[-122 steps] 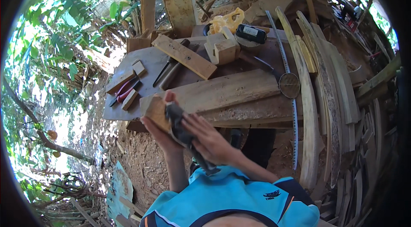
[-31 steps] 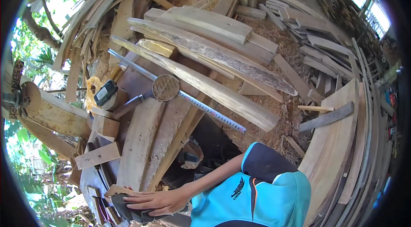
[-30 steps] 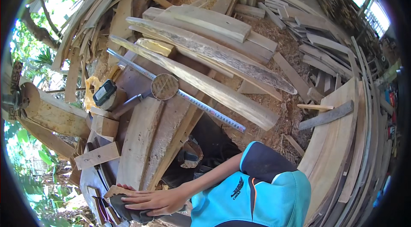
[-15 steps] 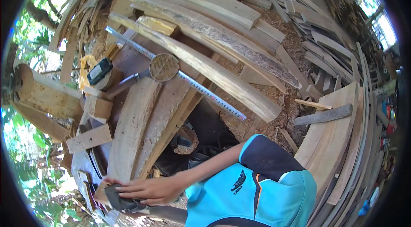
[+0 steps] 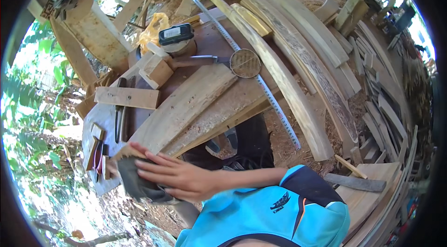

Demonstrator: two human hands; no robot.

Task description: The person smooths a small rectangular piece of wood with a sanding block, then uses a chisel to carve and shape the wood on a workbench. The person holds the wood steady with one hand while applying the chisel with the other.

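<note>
My right hand lies flat, fingers stretched, across a dark grey, cloth-like thing, perhaps a glove. A blurred tan end sticks out beyond it; whether that is wood or fingers I cannot make out. From below, my left forearm runs up to the dark thing, which hides my left hand and its fingers. Both are low over the table's near left corner. Closest by are red-handled pliers and a small wood block. Long wooden boards reach away from the hands.
Two slim hand tools lie under a drilled wood strip. Past them are a wood block, a dark case and a round disc over a long ruler. Curved planks stretch along the right.
The whole view has swung, shifting the table and boards rightward in the picture. My hands stay together, with the right hand still over the dark grey thing, now higher in view.
</note>
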